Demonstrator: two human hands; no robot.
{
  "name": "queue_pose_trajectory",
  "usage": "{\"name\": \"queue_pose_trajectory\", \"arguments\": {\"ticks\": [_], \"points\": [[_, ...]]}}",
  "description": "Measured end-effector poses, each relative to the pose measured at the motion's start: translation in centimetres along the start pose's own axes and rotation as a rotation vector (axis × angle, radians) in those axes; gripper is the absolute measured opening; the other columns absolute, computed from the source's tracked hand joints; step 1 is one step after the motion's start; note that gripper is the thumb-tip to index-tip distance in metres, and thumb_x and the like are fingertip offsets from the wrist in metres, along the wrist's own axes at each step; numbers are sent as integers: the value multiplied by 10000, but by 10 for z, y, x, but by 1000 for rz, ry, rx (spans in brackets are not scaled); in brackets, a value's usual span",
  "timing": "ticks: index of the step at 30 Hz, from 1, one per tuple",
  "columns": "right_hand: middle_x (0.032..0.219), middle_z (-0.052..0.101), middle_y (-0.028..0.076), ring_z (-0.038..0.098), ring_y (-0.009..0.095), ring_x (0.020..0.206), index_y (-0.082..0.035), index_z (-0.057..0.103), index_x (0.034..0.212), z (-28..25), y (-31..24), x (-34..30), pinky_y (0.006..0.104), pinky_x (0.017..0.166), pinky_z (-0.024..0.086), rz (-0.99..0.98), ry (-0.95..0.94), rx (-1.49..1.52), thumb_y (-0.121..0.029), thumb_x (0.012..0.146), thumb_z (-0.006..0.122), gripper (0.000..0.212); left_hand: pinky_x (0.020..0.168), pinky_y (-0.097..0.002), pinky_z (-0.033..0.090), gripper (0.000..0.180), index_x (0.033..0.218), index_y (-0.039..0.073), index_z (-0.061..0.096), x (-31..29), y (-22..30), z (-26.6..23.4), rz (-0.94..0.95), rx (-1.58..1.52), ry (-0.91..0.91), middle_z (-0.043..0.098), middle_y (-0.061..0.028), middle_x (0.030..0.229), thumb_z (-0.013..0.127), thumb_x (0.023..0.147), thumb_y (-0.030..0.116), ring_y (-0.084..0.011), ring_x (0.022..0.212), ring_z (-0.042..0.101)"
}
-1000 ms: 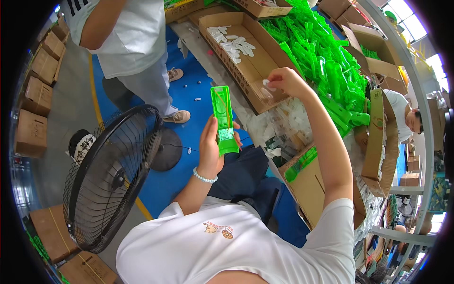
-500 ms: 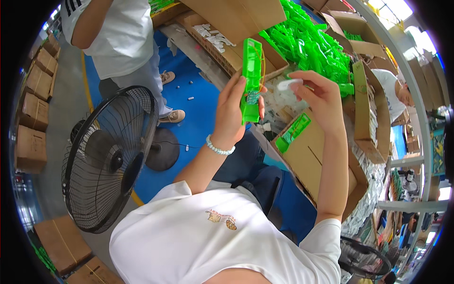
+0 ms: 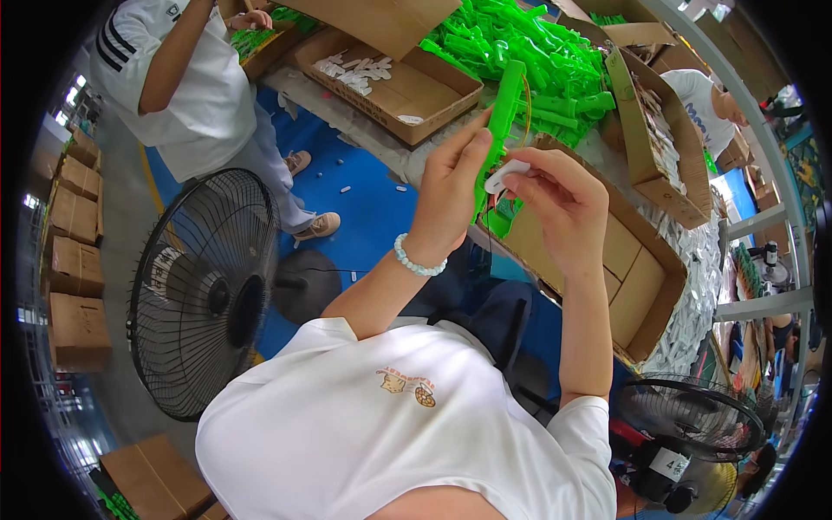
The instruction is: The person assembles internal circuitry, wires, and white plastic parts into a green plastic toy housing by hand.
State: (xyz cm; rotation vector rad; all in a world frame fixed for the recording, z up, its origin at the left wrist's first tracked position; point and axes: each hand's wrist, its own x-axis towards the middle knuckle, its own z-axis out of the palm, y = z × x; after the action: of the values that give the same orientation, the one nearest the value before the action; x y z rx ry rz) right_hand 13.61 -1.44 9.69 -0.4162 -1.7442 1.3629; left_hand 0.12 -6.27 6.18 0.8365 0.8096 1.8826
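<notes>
My left hand [image 3: 451,178] is closed round a long bright green plastic shell [image 3: 505,100], held tilted with its edge toward me. A thin orange wire [image 3: 527,95] loops off the shell's far side. Between the thumb and fingers of my right hand [image 3: 563,204] is a small white plastic piece [image 3: 503,178], right beside the shell's lower part. Dark thin wires hang under the white piece. Another patch of green plastic [image 3: 501,221] shows below it, partly hidden; I cannot tell whether it is a separate part. The shell's inside is turned out of sight.
A heap of green plastic shells [image 3: 555,52] lies beyond my hands. Left of it, a cardboard box [image 3: 433,95] holds white pieces [image 3: 351,74]. An open carton [image 3: 637,286] stands at the right. A floor fan [image 3: 208,295] and a co-worker [image 3: 199,95] are at the left.
My right hand has brought the white piece leftward to the green shell. My left hand has turned the shell, so its open side no longer faces me. The view has shifted.
</notes>
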Motion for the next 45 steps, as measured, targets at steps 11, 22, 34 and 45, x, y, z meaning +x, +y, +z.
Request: {"name": "queue_pose_trajectory", "arguments": {"ticks": [11, 22, 34, 45], "points": [[902, 682, 114, 678, 145, 753, 71, 646, 1072, -2, 1, -4, 250, 664, 551, -61, 107, -137, 54, 870, 634, 203, 690, -208, 466, 429, 1417, 27, 462, -1, -9, 11, 51, 176, -33, 635, -13, 984, 477, 1029, 209, -42, 808, 545], [821, 681, 109, 664, 129, 695, 83, 645, 989, 3, -3, -1, 249, 627, 548, 77, 196, -91, 21, 846, 669, 157, 756, -224, 476, 434, 1446, 13, 407, -4, -17, 9, 171, 262, 3, 617, -44, 1068, 419, 1047, 183, -57, 865, 561], [773, 670, 85, 622, 101, 643, 58, 644, 915, -9, -1, -11, 233, 577, 512, 96, 207, -34, 14, 843, 676, 90, 729, -246, 488, 384, 1400, 18, 471, -1, -32, 16, 284, 432, 10, 648, -105, 1049, 395, 1037, 120, -88, 849, 596], [824, 648, 64, 589, 73, 645, 30, 676, 946, -23, 25, -13, 211, 506, 448, 160, 315, -127, -36, 847, 696, 120, 536, -297, 500, 320, 1267, 25, 527, 5, -50, 33, -132, -143, -80, 616, -67, 885, 394, 1038, 205, -135, 671, 592]]}}
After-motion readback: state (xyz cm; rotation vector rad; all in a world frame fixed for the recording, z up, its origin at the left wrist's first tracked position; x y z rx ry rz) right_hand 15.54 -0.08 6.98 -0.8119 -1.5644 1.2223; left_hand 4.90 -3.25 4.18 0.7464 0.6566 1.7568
